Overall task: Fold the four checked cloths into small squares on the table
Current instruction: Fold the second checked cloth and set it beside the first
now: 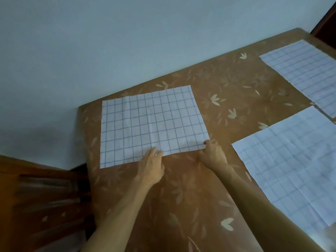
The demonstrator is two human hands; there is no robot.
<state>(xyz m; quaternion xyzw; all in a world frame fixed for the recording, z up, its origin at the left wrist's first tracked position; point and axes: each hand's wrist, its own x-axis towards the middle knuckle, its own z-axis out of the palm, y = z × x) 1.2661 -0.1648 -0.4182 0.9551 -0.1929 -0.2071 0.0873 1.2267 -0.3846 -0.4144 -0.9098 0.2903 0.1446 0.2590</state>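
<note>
A table covered in a brown sheet printed with pale leaves and flowers stands pushed against a plain, pale blue-grey wall in a dimly lit room. Dark wooden furniture sits off the table's left side and a dark frame shows at the upper right corner. On the left part of the table lies a checked cloth, white with thin blue lines, spread flat as a rectangle. Its long axis runs left to right along the wall side of the table, with the right end angled slightly away from the person, and faint crease lines cross it. The person's bare arms reach in from below. The left hand lies palm down at the middle of the cloth's near edge, fingers stretched forward with their tips on the hem; whether they nip the fabric or only press it cannot be told. The right hand is at the near right corner, fingers curled and thumb on top, pinching that corner. A second cloth of the same pattern lies flat on the near right of the table, running out of view. A third cloth lies beyond it at the far right, close to the second cloth's far corner.
</note>
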